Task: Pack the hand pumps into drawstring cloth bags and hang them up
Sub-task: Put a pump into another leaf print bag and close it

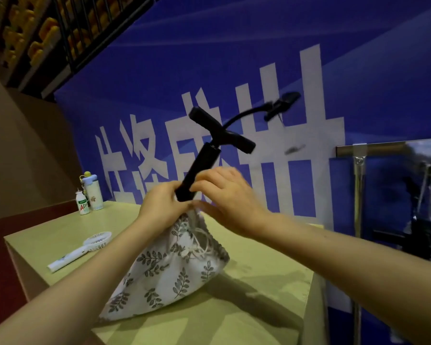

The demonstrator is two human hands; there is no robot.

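A black hand pump (204,158) with a T-handle stands tilted, its lower end inside a white drawstring cloth bag (167,272) printed with grey leaves. The bag rests on the pale green table (259,295). The pump's black hose (279,108) swings blurred up and to the right. My left hand (163,204) grips the gathered bag mouth around the pump's barrel. My right hand (228,195) is blurred, its fingers on the barrel and the bag mouth from the right. Loose drawstrings hang down the bag's side.
A white handheld fan (81,250) lies at the table's left. A small drink bottle (82,202) and a blue-capped flask (93,192) stand at the far left corner. A metal rack (358,195) stands at the right with dark, blurred things hanging from it. A blue banner is behind.
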